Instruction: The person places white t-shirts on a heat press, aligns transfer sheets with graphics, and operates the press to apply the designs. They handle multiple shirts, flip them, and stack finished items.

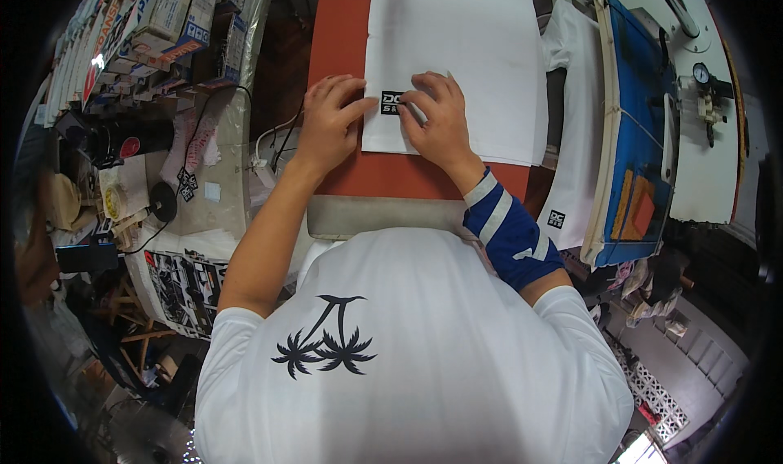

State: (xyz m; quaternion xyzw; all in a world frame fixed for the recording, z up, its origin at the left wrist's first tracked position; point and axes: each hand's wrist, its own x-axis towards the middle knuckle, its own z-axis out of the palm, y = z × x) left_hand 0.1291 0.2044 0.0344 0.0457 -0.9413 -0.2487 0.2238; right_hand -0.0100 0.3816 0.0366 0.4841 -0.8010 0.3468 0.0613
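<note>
A white cloth piece, apparently a garment, lies flat on a red-orange board in front of me. Near its lower left corner is a small black square label with white lettering. My right hand bends over the label, its thumb and index finger close together at the right edge; a blue sleeve with white stripes covers that forearm. On the other side, my left hand hovers over or touches the cloth's left edge. Its fingers are curved and apart, with the thumb pointing at the label and nothing visible between them.
The red-orange board shows around the cloth. Right of it hangs a white T-shirt with a similar black label, beside a blue panel and a pressure gauge. Stacked boxes, a cable and a cluttered side table stand left.
</note>
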